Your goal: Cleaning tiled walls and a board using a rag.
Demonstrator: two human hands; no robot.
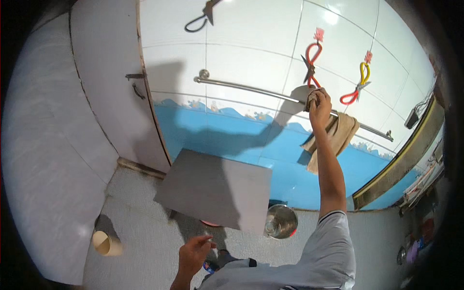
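Observation:
My right hand [320, 105] reaches up to the tiled wall. It grips a small crumpled brown cloth [311, 101] at the metal towel bar [246, 87]. Just above that hand hang scissors with red handles [312, 67], their lower loop partly hidden behind it. A tan towel [348, 130] drapes over the bar beside my right forearm. Low in front of my body, my left hand [195, 252] hangs with fingers loosely bent and apart; nothing shows in it.
Scissors with yellow and red handles [359, 87] and black-handled scissors [203, 18] also hang on the wall. Below stands a grey-topped table [217, 188], beside a steel pot [282, 221]. A beige cylindrical container [107, 243] is on the floor near the door [108, 72].

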